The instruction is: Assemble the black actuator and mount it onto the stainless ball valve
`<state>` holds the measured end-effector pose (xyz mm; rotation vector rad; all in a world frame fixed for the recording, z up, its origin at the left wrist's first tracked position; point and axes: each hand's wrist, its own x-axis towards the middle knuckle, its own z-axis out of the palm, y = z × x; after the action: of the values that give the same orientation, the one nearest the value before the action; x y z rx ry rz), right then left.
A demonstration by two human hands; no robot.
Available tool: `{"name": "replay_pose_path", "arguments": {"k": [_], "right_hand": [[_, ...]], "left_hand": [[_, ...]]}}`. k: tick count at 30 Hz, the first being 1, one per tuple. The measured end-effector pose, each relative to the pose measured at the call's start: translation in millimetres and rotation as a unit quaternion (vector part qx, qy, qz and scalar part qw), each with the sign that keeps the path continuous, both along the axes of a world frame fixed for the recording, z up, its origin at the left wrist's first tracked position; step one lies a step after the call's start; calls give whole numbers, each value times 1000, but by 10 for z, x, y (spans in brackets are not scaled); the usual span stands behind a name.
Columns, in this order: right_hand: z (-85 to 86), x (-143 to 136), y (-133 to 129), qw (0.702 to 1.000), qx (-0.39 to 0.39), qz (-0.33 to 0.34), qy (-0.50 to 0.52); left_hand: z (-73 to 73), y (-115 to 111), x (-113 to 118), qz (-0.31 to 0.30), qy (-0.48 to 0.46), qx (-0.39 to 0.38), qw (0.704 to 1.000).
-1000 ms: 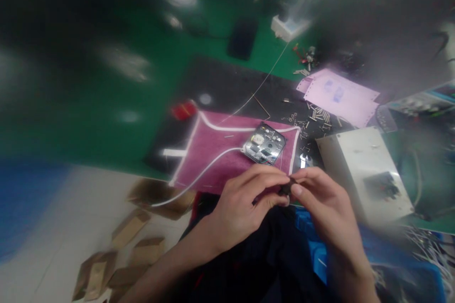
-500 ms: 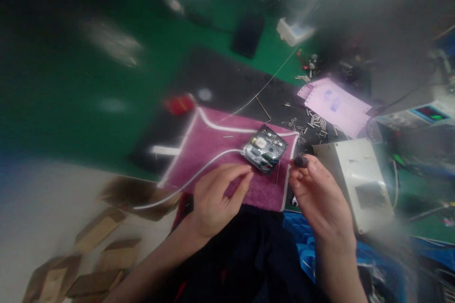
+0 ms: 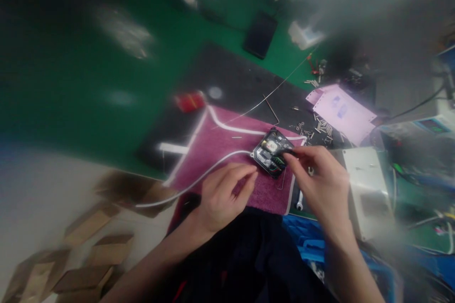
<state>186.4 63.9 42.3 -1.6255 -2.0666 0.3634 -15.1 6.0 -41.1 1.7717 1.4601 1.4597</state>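
Here, the right hand, grip narrowed, contents indiscernible, hides a corner of the square black electronics case on purple cloth near the left hand, grip slightly parted, empty.

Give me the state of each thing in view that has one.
Device: open, insides exposed.
Cable: joined to the device, curved.
Cloth: spread out under the device.
Papers: overlapping.
Pins: scattered loose.
Display: lit, unreadable.
Left hand: thumb and forefinger nearly meeting.
Right hand: fingertips at the device's edge, grip unclear.
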Motion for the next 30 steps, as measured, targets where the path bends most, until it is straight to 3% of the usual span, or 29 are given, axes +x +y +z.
{"name": "replay_pose_path", "arguments": {"k": [16, 30], "right_hand": [[138, -22, 43, 990, -16, 91, -105], [224, 21, 116, 980, -22, 121, -157]], "left_hand": [[-27, -2, -31, -34, -17, -3, 999], [-34, 5, -42, -46, -20, 6, 999]]}}
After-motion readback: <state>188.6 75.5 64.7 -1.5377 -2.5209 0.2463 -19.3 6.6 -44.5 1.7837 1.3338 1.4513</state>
